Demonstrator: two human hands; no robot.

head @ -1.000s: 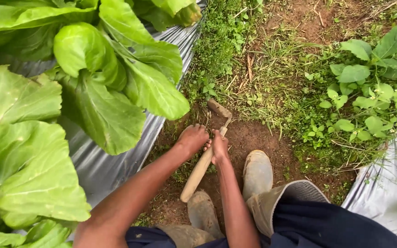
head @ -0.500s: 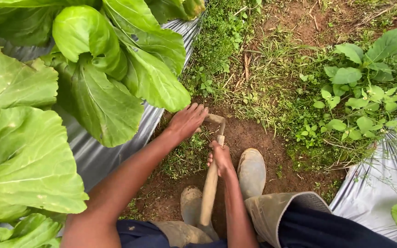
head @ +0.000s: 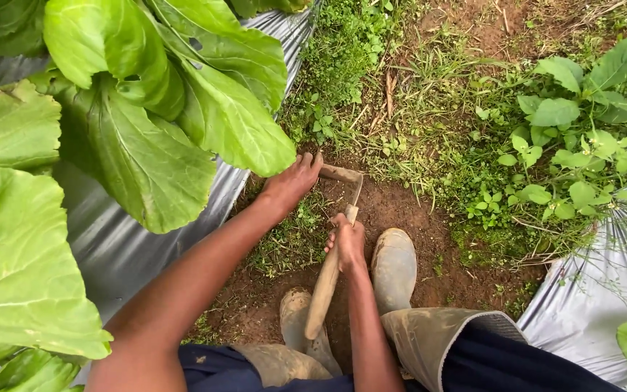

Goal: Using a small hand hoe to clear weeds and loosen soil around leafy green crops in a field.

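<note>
Gripping a wooden-handled hoe (head: 326,279), right hand (head: 347,243) clenched on its shaft, left hand (head: 293,181) released, fingers spread on weeds (head: 295,236) beside the hoe's blade, muddy boots (head: 393,265) just behind.

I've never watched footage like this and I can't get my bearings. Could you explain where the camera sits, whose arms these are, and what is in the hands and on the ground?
The camera is worn on a person's head and looks straight down, so both arms are that person's own. The right hand grips the wooden handle of a small hand hoe, its blade toward the soil. The left hand reaches forward, touching the ground by the blade. Below stand two muddy boots on bare soil. Weeds grow ahead, and big leafy plants sit on silver plastic sheeting at left.
</note>
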